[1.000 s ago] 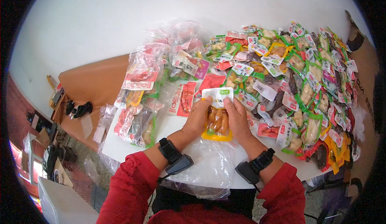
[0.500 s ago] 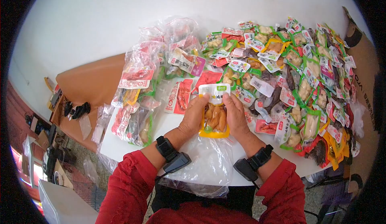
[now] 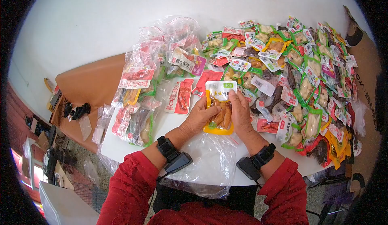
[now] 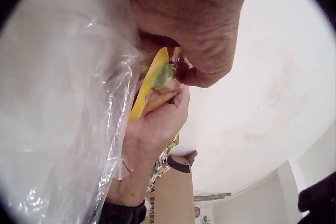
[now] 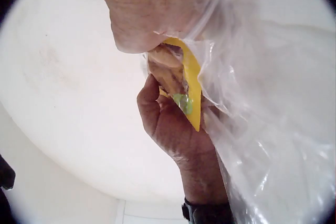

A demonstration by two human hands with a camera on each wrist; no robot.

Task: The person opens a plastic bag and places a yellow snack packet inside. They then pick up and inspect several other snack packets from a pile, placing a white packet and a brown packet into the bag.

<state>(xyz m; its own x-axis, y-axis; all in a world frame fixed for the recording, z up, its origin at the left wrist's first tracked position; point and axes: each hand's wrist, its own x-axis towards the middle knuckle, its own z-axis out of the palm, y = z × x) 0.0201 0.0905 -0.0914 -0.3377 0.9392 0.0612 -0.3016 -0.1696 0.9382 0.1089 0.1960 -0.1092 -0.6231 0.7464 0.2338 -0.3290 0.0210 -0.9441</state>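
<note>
Both hands hold a vacuum-sealed food packet point(image 3: 220, 91) upright over the front of the table. It has a yellow border, brown pieces behind a clear window, and a white label with a green mark. My left hand point(image 3: 197, 119) grips its left side, thumb across the window. On the other side my right hand point(image 3: 241, 118) pinches the edge, thumb near the label's lower corner. The left wrist view shows the packet's yellow edge point(image 4: 148, 85) between the two hands; their fingers behind it are partly hidden. A clear plastic bag point(image 3: 206, 164) lies below the hands.
A large heap of sealed food packets point(image 3: 311, 85) covers the table's right side. Filled clear bags point(image 3: 137, 79) stand at the left, with a red-and-white packet point(image 3: 180, 96) beside them. The white table point(image 3: 111, 144) ends close to the body. Cardboard point(image 3: 365, 104) stands at the right.
My left thumb has slid down from the label onto the packet's window. The packet has shifted slightly right and up, and its label shows more fully. The right hand stays on its edge.
</note>
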